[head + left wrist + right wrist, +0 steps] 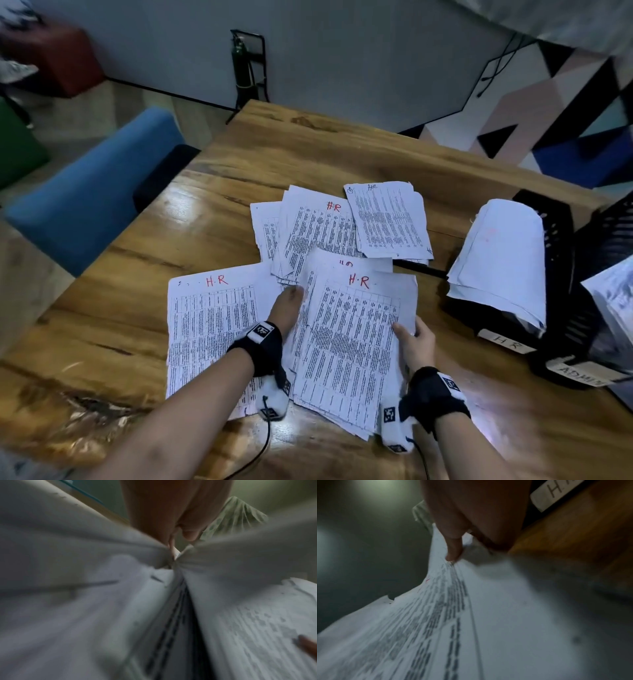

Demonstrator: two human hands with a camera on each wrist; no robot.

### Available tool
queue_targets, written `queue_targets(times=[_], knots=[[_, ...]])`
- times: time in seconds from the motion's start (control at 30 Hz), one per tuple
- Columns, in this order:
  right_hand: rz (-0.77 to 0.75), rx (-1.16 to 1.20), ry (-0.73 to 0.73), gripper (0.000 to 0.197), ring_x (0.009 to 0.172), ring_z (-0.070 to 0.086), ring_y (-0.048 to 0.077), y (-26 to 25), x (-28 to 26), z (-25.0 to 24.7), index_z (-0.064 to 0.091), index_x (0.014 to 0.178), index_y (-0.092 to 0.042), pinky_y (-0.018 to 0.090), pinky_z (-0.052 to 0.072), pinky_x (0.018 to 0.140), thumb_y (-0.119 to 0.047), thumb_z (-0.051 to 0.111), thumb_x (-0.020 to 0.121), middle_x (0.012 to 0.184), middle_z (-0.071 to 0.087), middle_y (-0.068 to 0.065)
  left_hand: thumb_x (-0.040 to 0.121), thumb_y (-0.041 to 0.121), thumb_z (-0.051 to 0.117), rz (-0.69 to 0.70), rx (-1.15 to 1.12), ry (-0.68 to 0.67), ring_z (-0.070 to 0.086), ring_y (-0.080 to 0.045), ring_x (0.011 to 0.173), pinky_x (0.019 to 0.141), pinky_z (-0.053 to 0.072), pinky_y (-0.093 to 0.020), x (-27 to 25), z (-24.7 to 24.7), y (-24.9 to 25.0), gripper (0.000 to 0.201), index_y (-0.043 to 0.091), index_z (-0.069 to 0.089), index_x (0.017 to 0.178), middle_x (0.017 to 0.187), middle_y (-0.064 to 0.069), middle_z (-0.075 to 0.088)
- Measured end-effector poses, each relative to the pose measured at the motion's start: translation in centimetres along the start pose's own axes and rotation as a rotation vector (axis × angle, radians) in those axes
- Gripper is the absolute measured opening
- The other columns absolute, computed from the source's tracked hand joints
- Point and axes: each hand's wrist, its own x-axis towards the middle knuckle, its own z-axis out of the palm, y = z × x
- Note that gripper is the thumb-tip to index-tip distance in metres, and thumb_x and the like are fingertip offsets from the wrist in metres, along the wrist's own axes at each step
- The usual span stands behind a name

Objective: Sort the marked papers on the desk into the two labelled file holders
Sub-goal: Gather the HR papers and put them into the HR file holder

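Observation:
Printed sheets marked "H.R" in red lie scattered on the wooden desk (144,346). My right hand (407,334) grips the right edge of a stack of H.R papers (349,342), thumb on top; the right wrist view shows the hand (458,550) on the stack (471,615). At the stack's upper left edge my left hand (294,293) reaches in, and in the left wrist view its fingers (171,543) pinch paper (240,601). Two black file holders stand at the right: the HR holder (555,233), labelled (507,342), and the ADMIN holder (609,233), labelled (579,371). Both hold papers.
A single H.R sheet (205,325) lies left of my left hand. More H.R sheets (318,233) (387,219) lie farther back. A thin black object (421,269) rests between them and the HR holder. A blue chair (92,202) stands at the desk's left edge.

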Motion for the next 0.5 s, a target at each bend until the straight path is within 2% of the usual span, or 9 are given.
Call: queue_targets(times=[0.1, 0.13, 0.2, 0.23, 0.33, 0.37, 0.43, 0.47, 0.5], knots=[[0.012, -0.031, 0.030, 0.023, 0.077, 0.063, 0.023, 0.6, -0.1, 0.1, 0.060, 0.104, -0.010, 0.026, 0.053, 0.067, 0.003, 0.054, 0.086, 0.101, 0.066, 0.013, 0.100, 0.016, 0.032, -0.026, 0.061, 0.003, 0.040, -0.022, 0.130, 0.109, 0.032, -0.036, 0.3, 0.2, -0.7, 0.041, 0.002, 0.035, 0.138, 0.143, -0.007, 0.040], [0.016, -0.030, 0.049, 0.024, 0.080, 0.064, 0.025, 0.9, 0.1, 0.2, 0.061, 0.105, -0.011, 0.031, 0.052, 0.073, 0.002, 0.055, 0.086, 0.102, 0.067, 0.014, 0.099, 0.011, 0.035, -0.020, 0.080, -0.021, 0.043, -0.021, 0.125, 0.106, 0.034, -0.037, 0.4, 0.3, -0.9, 0.038, 0.003, 0.040, 0.135, 0.137, -0.004, 0.043], [0.004, -0.072, 0.112, 0.028, 0.088, 0.064, 0.028, 1.3, 0.2, 0.2, 0.062, 0.110, -0.010, 0.036, 0.051, 0.083, -0.001, 0.057, 0.084, 0.107, 0.067, 0.015, 0.094, 0.005, 0.042, 0.004, 0.109, -0.029, 0.054, -0.029, 0.114, 0.090, 0.040, -0.032, 0.5, 0.5, -1.3, 0.033, 0.002, 0.052, 0.126, 0.118, -0.011, 0.056], [-0.007, -0.101, 0.134, 0.030, 0.091, 0.064, 0.029, 1.5, 0.3, 0.2, 0.063, 0.111, -0.014, 0.039, 0.052, 0.087, -0.003, 0.058, 0.083, 0.109, 0.067, 0.013, 0.093, 0.003, 0.044, 0.016, 0.112, -0.002, 0.055, -0.031, 0.111, 0.087, 0.040, -0.029, 0.2, 0.6, -1.2, 0.034, 0.003, 0.053, 0.126, 0.116, -0.015, 0.059], [-0.029, -0.175, 0.115, 0.042, 0.097, 0.066, 0.025, 2.1, 0.3, 0.3, 0.057, 0.119, -0.031, 0.045, 0.053, 0.091, -0.016, 0.058, 0.080, 0.113, 0.067, 0.003, 0.095, 0.001, 0.041, 0.077, 0.076, 0.114, 0.049, -0.032, 0.124, 0.101, 0.040, -0.034, 0.1, 1.0, -1.3, 0.046, 0.015, 0.041, 0.139, 0.138, -0.013, 0.050], [-0.028, -0.203, 0.103, 0.046, 0.098, 0.066, 0.023, 2.6, 0.4, 0.2, 0.053, 0.121, -0.037, 0.046, 0.053, 0.092, -0.020, 0.057, 0.079, 0.114, 0.067, 0.001, 0.096, 0.002, 0.041, 0.089, 0.083, 0.141, 0.049, -0.033, 0.125, 0.102, 0.040, -0.035, 0.0, 1.0, -1.2, 0.046, 0.016, 0.041, 0.139, 0.138, -0.014, 0.050], [-0.019, -0.236, 0.087, 0.048, 0.101, 0.064, 0.023, 2.7, 0.3, 0.2, 0.050, 0.123, -0.040, 0.047, 0.052, 0.093, -0.024, 0.058, 0.079, 0.116, 0.065, 0.001, 0.096, 0.008, 0.044, 0.128, 0.115, 0.192, 0.057, -0.033, 0.109, 0.090, 0.046, -0.035, -0.2, 1.2, -1.0, 0.037, 0.011, 0.050, 0.132, 0.122, -0.019, 0.061], [-0.024, -0.250, 0.094, 0.048, 0.102, 0.063, 0.023, 2.9, 0.3, 0.2, 0.050, 0.124, -0.038, 0.048, 0.051, 0.094, -0.024, 0.058, 0.079, 0.117, 0.064, 0.002, 0.096, 0.013, 0.045, 0.161, 0.131, 0.211, 0.059, -0.030, 0.091, 0.077, 0.046, -0.033, -0.1, 1.2, -1.3, 0.030, 0.007, 0.057, 0.123, 0.103, -0.019, 0.065], [-0.035, -0.255, 0.100, 0.048, 0.103, 0.062, 0.024, 2.6, 0.0, 0.3, 0.050, 0.126, -0.036, 0.048, 0.050, 0.095, -0.023, 0.059, 0.080, 0.117, 0.063, 0.003, 0.096, 0.018, 0.047, 0.181, 0.155, 0.210, 0.053, -0.025, 0.073, 0.064, 0.039, -0.029, -0.2, 1.2, -1.5, 0.024, 0.004, 0.063, 0.106, 0.081, -0.014, 0.061]])
